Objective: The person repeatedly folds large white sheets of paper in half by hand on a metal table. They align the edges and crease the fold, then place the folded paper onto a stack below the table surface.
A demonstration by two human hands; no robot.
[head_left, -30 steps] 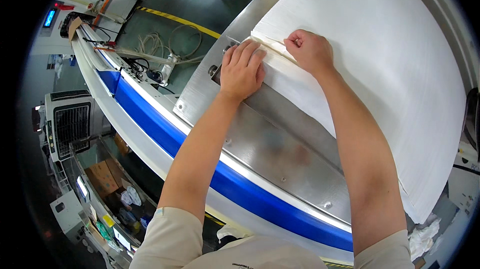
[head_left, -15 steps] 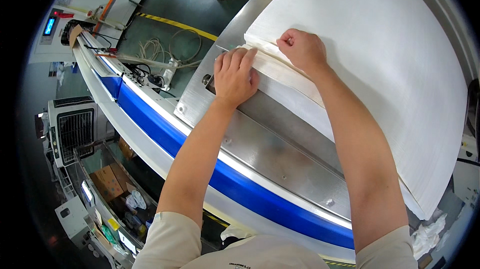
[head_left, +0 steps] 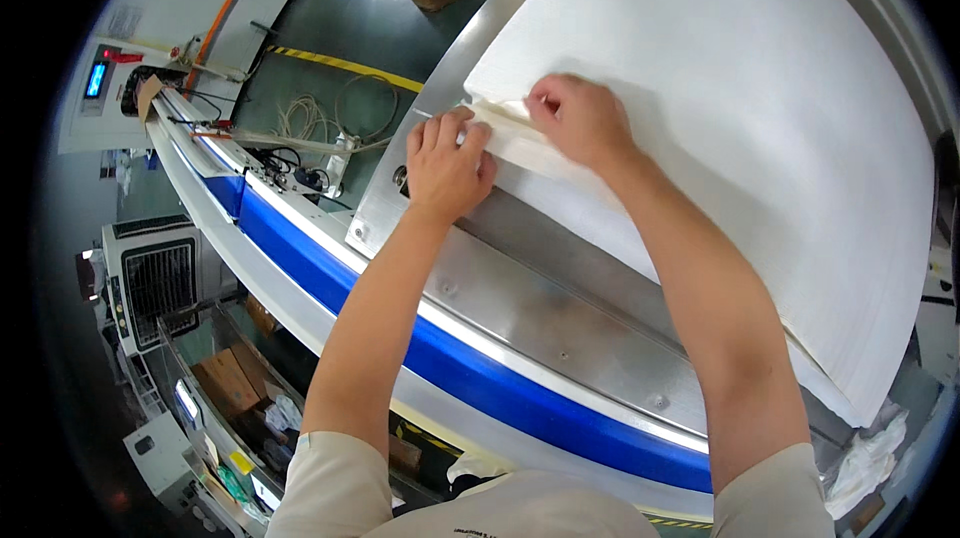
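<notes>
A thick stack of white cloth-like sheets (head_left: 740,68) lies on a metal table (head_left: 540,298), its near edge facing me. At its left corner the layers are parted along a cream strip (head_left: 515,143). My left hand (head_left: 447,166) is bent over the end of that strip, fingers together, gripping the edge of the layers. Just to the right, my right hand (head_left: 580,120) is closed in a pinch at the lifted edge of the upper sheets. Its fingertips partly hide what they hold, and the hand is slightly blurred.
A blue and white rail (head_left: 480,388) runs along the table's near side. Cables (head_left: 305,118) and a yellow-black floor stripe (head_left: 345,66) lie beyond the left edge. A cart with cardboard boxes (head_left: 232,378) stands lower left. Crumpled white material (head_left: 868,463) is at lower right.
Both hands have shifted slightly left in the view, along with the stack and table. The right hand has moved a little down along the strip's edge, and the layers there look more parted.
</notes>
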